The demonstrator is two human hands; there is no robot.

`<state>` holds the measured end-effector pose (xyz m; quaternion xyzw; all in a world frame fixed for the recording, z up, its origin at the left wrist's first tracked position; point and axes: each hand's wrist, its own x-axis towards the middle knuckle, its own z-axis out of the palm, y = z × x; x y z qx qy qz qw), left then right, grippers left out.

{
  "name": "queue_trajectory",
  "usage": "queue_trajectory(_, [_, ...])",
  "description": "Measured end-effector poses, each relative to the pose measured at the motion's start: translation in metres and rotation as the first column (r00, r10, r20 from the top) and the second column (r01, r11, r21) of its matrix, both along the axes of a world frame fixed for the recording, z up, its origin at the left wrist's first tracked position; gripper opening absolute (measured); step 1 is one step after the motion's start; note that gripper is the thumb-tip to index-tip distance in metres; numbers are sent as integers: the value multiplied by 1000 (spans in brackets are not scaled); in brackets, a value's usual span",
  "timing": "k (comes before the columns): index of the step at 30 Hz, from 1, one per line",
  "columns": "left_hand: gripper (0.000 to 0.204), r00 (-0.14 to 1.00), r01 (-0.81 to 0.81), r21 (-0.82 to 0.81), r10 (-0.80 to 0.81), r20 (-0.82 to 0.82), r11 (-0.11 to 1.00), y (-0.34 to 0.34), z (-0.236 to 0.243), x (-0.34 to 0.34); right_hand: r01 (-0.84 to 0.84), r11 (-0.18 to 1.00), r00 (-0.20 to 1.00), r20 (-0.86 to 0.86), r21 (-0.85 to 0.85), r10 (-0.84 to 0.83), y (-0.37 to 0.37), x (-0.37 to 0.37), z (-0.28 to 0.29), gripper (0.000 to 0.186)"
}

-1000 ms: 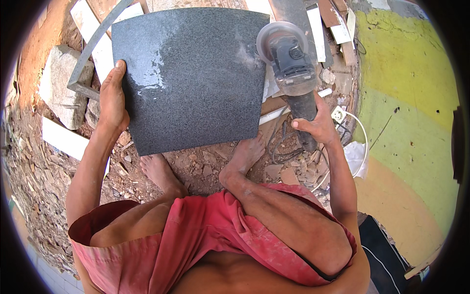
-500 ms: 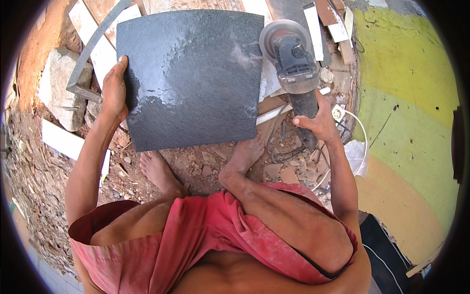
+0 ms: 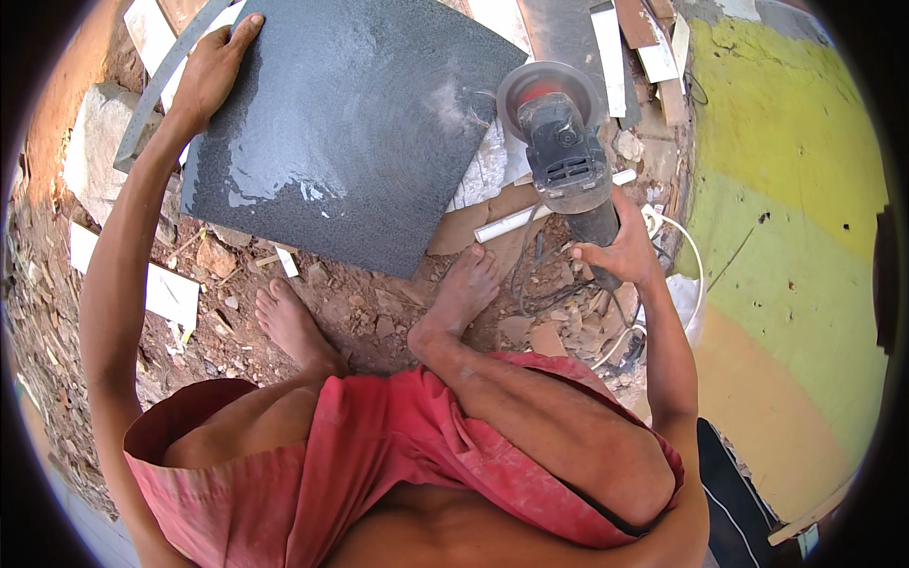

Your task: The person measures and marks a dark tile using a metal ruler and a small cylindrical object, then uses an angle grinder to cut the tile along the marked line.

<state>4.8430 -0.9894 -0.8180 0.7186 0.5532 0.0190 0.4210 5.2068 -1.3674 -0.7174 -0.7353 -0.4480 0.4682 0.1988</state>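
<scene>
My left hand (image 3: 210, 78) grips the far left edge of a dark grey tile (image 3: 350, 133), thumb on top and the other fingers hidden beneath. Wet, shiny patches show on the tile, with a pale dusty mark near its right corner. The slab lies turned at an angle. In my right hand (image 3: 620, 244) is an angle grinder (image 3: 568, 156), held by its dark body. Its round disc (image 3: 547, 99) is at the tile's right corner; whether they touch I cannot tell.
A metal square (image 3: 156, 99) and a pale rock (image 3: 95, 156) lie at the left. White tile offcuts (image 3: 170, 295) and rubble are scattered about. A white pipe (image 3: 516, 223), cables and a white power socket (image 3: 651, 220) lie near my right foot (image 3: 464, 282). A yellow-green painted surface (image 3: 776, 189) borders the right.
My left hand has moved up and away with the tile, turning it clockwise. The grinder has shifted slightly down and stays at the tile's right side.
</scene>
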Motion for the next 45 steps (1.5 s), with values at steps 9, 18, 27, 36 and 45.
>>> queue_trajectory(9, [53, 955, 296, 466, -246, -166, 834, 7, 71, 110, -7, 998, 999, -34, -58, 5, -15, 11, 6, 91])
queue_trajectory(18, [56, 894, 437, 501, -420, -154, 747, 31, 57, 158, -52, 993, 998, 24, -110, 55, -23, 20, 3, 90])
queue_trajectory(27, [58, 888, 458, 471, -412, -204, 754, 43, 41, 172, -108, 989, 991, 63, -102, 114, -29, 22, -3, 87])
queue_trajectory(36, [59, 893, 447, 476, -403, -198, 757, 41, 42, 170, -139, 986, 988, 61, -87, 145, -24, 19, -2, 84])
queue_trajectory(45, [59, 892, 449, 474, -408, -193, 758, 40, 43, 170, -102, 982, 992, 60, -160, 113, -24, 19, 1, 90])
